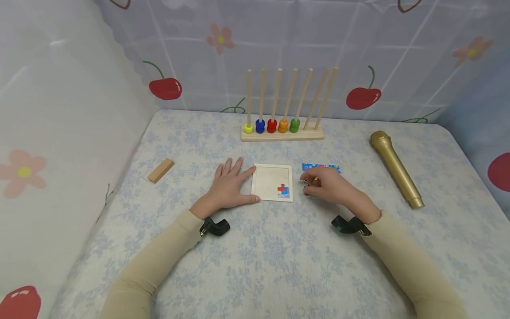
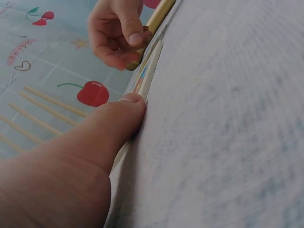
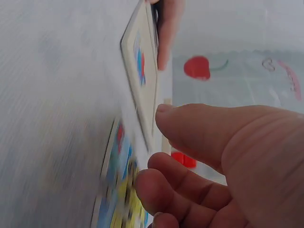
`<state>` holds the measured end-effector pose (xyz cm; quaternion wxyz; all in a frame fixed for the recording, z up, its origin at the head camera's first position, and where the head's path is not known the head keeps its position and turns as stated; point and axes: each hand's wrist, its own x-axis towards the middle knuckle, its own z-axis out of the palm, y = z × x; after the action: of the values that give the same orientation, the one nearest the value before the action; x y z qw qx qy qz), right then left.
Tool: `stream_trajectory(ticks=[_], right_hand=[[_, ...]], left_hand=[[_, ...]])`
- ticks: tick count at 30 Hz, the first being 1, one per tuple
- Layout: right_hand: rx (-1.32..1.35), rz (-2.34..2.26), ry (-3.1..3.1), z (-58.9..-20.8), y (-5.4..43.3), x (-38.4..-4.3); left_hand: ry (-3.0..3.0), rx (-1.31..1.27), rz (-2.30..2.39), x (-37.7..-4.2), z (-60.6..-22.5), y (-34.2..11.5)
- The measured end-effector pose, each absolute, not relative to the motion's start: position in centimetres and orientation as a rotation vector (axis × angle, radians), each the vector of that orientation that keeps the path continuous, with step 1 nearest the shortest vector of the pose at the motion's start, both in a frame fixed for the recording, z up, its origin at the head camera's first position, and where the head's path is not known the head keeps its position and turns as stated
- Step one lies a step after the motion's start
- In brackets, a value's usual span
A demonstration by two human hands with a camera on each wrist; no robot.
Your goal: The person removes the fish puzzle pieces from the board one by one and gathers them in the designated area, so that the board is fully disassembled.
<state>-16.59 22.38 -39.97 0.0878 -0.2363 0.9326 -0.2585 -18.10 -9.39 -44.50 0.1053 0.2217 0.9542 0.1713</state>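
A shallow white puzzle tray lies flat on the table, with one blue and red jigsaw piece in its lower right corner. My left hand rests on the table with fingers spread; its thumb and index finger touch the tray's left edge. To the right of the tray lie colourful jigsaw pieces, partly hidden beneath my right hand. That hand hovers over them with fingers loosely bent. In the right wrist view a gap shows between thumb and fingers, nothing held, and the pieces below look blurred.
Behind the tray stands a wooden peg rack with coloured beads and upright rods. A gold microphone lies at the right. On the left is a small wooden block. A patterned curtain hangs at the table's back edge.
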Motion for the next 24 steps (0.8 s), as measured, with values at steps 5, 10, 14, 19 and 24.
stream_trajectory(ticks=[5, 10, 14, 19, 24], right_hand=[[-0.768, -0.747, 2.692, -39.9, 19.5, -17.0], [-0.821, -0.663, 2.653, -40.1, 17.3, -17.0], [-0.811, -0.617, 2.658, -40.0, 16.6, -16.7], [-0.809, -0.595, 2.665, -39.8, 16.3, -16.6], [-0.782, -0.586, 2.664, -39.7, 16.3, -16.6]], left_hand=[[2.810, 0.653, 0.503, -18.1, -44.5, -9.4], [2.812, 0.651, 0.496, -18.1, -44.5, -9.4], [2.811, 0.655, 0.501, -18.2, -44.6, -9.4], [2.817, 0.665, 0.498, -18.2, -44.7, -9.4], [2.822, 0.670, 0.504, -18.1, -44.7, -9.4]])
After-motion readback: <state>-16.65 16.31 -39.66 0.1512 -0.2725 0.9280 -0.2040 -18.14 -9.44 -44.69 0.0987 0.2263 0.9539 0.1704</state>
